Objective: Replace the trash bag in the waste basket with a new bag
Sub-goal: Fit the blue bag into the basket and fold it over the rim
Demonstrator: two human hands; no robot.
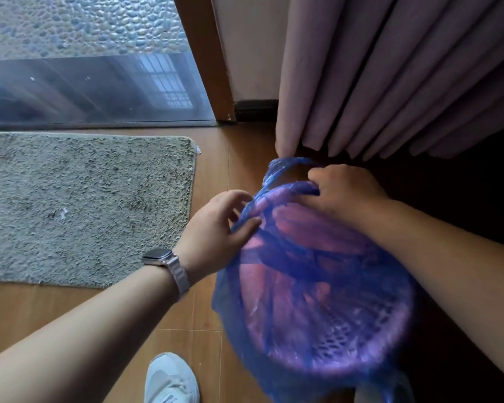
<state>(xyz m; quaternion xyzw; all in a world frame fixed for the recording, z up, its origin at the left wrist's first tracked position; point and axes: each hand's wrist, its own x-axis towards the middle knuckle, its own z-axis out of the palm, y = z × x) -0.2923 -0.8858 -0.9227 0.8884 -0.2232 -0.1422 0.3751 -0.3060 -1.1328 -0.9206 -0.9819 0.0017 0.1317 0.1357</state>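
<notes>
A pink perforated waste basket stands on the wooden floor at lower right, lined and draped with a translucent blue trash bag. My left hand, with a watch on its wrist, pinches the bag's edge at the basket's left rim. My right hand grips a bunched fold of the bag at the far rim, where a blue handle loop sticks up. The basket's inside is blurred under the plastic.
A grey shaggy mat lies on the floor to the left. Pink curtains hang just behind the basket. A glass door with a wooden frame is at the back. My white shoe is near the bottom edge.
</notes>
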